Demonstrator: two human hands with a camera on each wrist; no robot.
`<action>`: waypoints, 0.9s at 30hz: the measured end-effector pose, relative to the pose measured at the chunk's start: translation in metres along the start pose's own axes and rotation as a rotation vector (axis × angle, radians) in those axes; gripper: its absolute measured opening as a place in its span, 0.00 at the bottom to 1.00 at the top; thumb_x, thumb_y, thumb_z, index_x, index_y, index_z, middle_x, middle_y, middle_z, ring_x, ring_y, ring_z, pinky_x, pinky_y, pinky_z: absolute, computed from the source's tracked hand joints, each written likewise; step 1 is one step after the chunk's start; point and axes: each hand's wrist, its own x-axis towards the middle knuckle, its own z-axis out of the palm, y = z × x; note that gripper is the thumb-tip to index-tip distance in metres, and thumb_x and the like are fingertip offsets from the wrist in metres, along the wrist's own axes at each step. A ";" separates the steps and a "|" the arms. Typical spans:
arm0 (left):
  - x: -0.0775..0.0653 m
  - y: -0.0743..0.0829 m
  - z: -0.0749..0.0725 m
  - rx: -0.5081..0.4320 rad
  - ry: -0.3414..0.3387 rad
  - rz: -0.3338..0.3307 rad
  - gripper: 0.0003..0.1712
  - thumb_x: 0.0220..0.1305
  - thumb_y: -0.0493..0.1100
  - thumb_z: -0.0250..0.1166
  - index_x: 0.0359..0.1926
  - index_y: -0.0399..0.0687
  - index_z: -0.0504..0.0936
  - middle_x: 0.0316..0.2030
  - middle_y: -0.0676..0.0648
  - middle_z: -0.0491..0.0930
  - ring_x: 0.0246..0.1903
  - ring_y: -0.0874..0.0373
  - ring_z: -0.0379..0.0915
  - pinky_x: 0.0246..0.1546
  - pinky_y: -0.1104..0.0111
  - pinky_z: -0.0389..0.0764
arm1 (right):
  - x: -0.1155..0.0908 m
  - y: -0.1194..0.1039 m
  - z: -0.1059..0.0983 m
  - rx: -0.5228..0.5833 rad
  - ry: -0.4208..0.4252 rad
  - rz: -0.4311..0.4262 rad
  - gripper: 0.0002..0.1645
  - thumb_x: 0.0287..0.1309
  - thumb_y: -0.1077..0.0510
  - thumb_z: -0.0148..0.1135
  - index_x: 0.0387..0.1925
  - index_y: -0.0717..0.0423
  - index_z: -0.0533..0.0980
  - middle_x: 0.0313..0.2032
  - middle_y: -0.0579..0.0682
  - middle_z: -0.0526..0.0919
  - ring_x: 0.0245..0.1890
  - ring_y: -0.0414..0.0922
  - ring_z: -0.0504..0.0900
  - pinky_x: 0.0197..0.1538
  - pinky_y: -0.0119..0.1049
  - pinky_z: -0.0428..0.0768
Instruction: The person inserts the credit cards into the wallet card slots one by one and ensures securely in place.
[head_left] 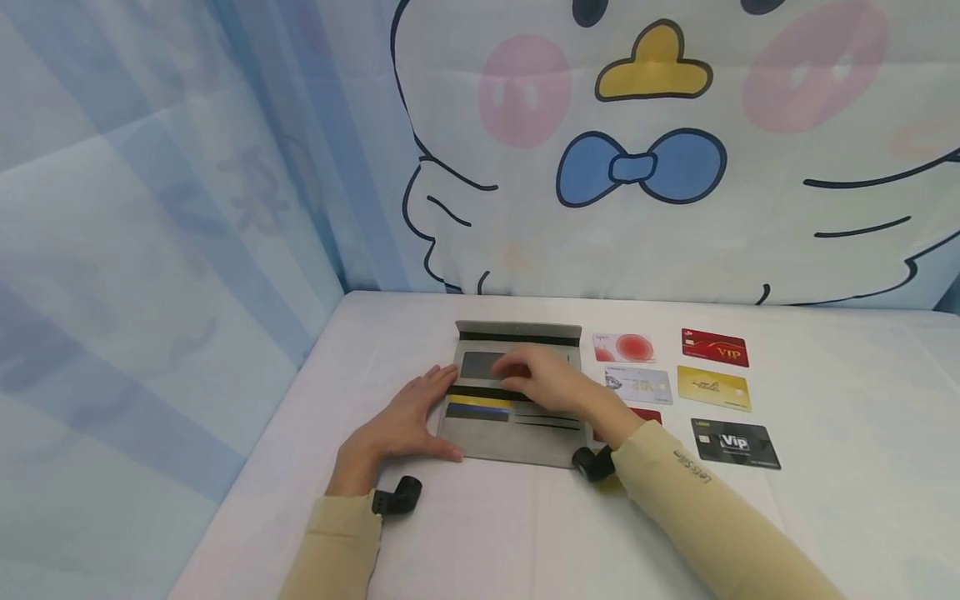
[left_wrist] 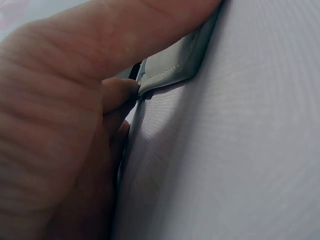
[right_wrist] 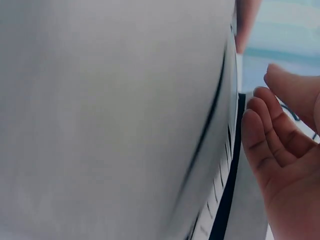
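Observation:
A grey wallet [head_left: 491,442] lies unfolded flat on the table. Yellow [head_left: 472,401] and blue [head_left: 468,409] card edges show in its lower left slots. Along the wallet's left side rests my left hand [head_left: 393,427], fingers stretched toward the fold and thumb at the front corner. The left wrist view shows that thumb passing over the wallet's stitched corner [left_wrist: 167,65]. My right hand [head_left: 551,379] is over the upper half, fingertips close to the dark window pocket [head_left: 478,365]. In the right wrist view its thumb and loosely bent fingers [right_wrist: 255,135] stand apart with nothing between them.
Right of the wallet lie a pink-and-white card [head_left: 624,347], a silver card [head_left: 639,385], a dark red card [head_left: 715,347], a gold card [head_left: 714,388] and a black card [head_left: 735,443]. My right forearm partly covers another red card [head_left: 649,414]. A printed curtain [head_left: 525,225] hangs behind the table.

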 end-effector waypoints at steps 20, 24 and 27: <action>0.001 -0.001 0.000 0.012 0.003 0.004 0.69 0.34 0.72 0.71 0.73 0.49 0.50 0.72 0.52 0.45 0.70 0.57 0.33 0.68 0.59 0.39 | -0.040 0.011 -0.043 0.030 0.069 0.080 0.20 0.55 0.55 0.66 0.50 0.56 0.78 0.41 0.46 0.80 0.39 0.42 0.76 0.45 0.36 0.78; 0.001 -0.001 0.001 0.009 0.005 0.011 0.69 0.34 0.71 0.72 0.72 0.48 0.50 0.72 0.52 0.46 0.70 0.56 0.33 0.68 0.59 0.39 | -0.051 0.015 -0.048 0.031 0.068 0.073 0.21 0.55 0.56 0.66 0.51 0.58 0.77 0.43 0.48 0.80 0.40 0.42 0.76 0.46 0.36 0.78; 0.001 -0.002 0.002 0.011 0.007 0.012 0.69 0.34 0.71 0.71 0.73 0.49 0.50 0.72 0.52 0.46 0.70 0.56 0.33 0.68 0.59 0.39 | -0.058 0.018 -0.050 0.026 0.065 0.072 0.21 0.55 0.57 0.67 0.51 0.58 0.77 0.43 0.49 0.80 0.40 0.42 0.76 0.46 0.37 0.78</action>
